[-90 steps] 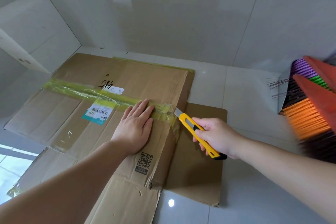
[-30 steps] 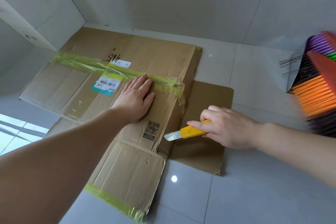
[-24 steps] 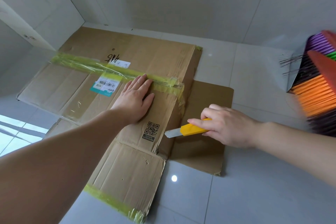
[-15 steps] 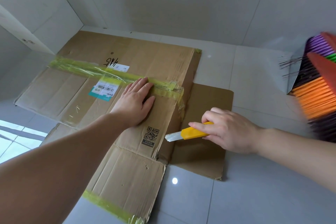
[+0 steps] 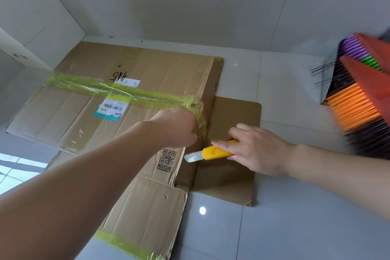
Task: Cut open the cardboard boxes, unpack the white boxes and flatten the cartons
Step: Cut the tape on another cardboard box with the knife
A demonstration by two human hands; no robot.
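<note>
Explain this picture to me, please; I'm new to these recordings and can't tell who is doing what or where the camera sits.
There is no machine: a person works with two bare hands, and the one camera sits on their head, looking down. On the tiled floor lies a flattened carton crossed by yellow-green tape, with a smaller cardboard sheet under its right edge. The left hand is at the tape's torn end by the carton's edge, its fingers hidden. The right hand grips a yellow knife, blade out, pointing at the carton. Colourful brooms stand at right.
</note>
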